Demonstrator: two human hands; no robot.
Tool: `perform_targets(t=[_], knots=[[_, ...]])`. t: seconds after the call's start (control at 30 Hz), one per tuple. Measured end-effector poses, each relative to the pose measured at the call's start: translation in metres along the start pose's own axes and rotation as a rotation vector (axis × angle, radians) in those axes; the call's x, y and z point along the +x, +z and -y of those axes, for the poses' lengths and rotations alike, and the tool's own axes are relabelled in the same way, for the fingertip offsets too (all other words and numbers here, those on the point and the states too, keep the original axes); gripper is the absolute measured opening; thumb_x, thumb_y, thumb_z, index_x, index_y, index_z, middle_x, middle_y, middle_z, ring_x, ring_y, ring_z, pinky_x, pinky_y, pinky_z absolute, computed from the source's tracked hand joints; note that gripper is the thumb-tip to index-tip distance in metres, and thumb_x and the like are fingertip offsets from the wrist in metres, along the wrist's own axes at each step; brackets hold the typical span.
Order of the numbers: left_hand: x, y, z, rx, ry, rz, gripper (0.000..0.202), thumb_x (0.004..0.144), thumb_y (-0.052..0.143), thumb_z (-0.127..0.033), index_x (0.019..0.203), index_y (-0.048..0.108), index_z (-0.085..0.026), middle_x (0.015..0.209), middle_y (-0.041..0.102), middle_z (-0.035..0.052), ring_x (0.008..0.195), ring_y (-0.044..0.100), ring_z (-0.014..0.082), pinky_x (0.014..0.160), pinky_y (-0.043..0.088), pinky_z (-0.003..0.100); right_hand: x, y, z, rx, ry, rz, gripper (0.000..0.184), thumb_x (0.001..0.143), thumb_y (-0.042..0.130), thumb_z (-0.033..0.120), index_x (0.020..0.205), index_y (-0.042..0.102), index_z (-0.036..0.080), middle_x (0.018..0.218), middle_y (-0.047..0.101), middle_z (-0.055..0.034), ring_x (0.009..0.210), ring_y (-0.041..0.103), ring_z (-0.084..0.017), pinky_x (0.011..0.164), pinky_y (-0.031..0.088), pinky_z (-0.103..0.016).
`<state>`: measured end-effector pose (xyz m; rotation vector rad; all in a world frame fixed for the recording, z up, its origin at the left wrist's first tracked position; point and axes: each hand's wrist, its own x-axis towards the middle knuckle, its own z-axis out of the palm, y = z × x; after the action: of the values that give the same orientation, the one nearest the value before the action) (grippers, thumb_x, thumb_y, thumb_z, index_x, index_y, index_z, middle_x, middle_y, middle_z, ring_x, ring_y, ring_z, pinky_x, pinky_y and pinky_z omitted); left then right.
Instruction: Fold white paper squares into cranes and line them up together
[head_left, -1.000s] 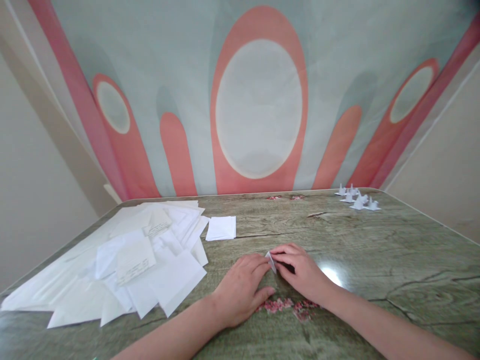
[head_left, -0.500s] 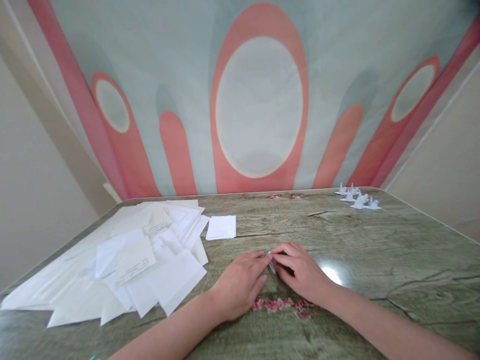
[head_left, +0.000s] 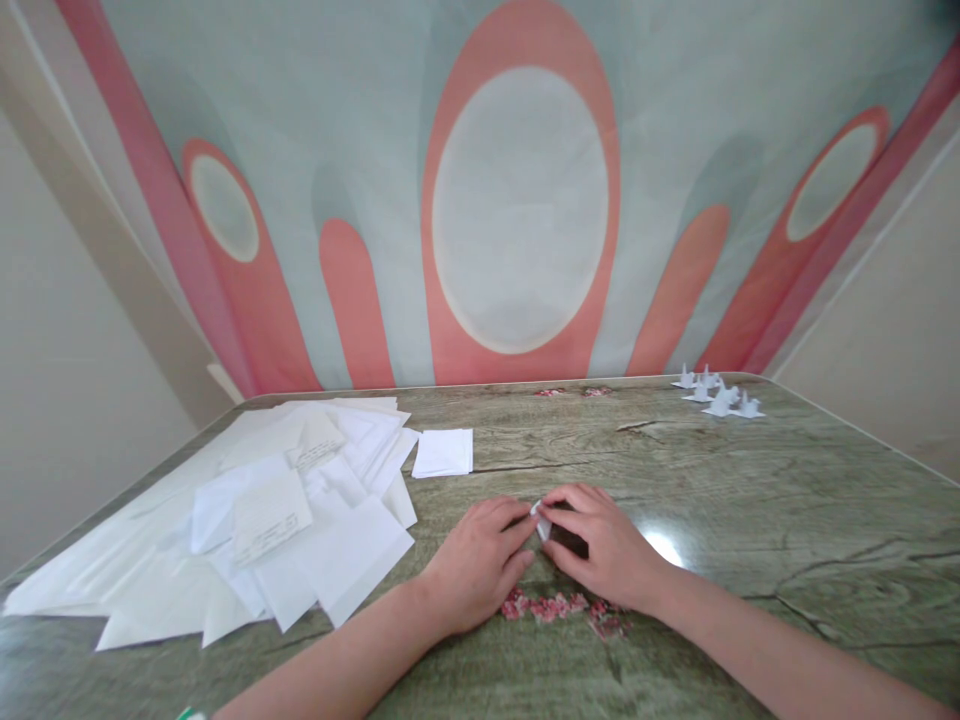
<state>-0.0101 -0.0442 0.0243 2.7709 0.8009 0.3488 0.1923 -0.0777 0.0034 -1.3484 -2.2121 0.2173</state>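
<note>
A small folded piece of white paper (head_left: 543,526) stands between my hands on the wood-grain table. My right hand (head_left: 600,540) pinches its right side, thumb low and index finger at the top. From the left, the fingertips of my left hand (head_left: 480,562) press against the paper's upper left edge, the fingers close together. Much of the paper is covered by the fingers, so its full folded shape is hidden. Toward the back right edge sit several folded white paper cranes (head_left: 721,398).
A big heap of loose white paper sheets (head_left: 352,560) spreads over the table's left side, a few with printed text. Beside it lies a neat stack of small white squares (head_left: 444,453). Behind the table (head_left: 787,520) hangs a grey-green and coral patterned backdrop (head_left: 375,150).
The folded paper has turned a little, and more of its white face now shows between the fingers. Both hands stay in nearly the same place.
</note>
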Motion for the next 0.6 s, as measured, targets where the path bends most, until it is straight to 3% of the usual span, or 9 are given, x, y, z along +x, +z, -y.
perform_targets(t=[0.6], knots=[[-0.001, 0.008, 0.003, 0.132, 0.018, 0.007, 0.038, 0.090, 0.043, -0.029, 0.126, 0.044, -0.016, 0.127, 0.051, 0.0084, 0.121, 0.041, 0.0226, 0.104, 0.033, 0.041, 0.001, 0.003, -0.011, 0.061, -0.029, -0.026, 0.022, 0.082, 0.057, 0.027, 0.103, 0.063, 0.023, 0.100, 0.061, -0.0053, 0.093, 0.054, -0.020, 0.084, 0.041, -0.037]])
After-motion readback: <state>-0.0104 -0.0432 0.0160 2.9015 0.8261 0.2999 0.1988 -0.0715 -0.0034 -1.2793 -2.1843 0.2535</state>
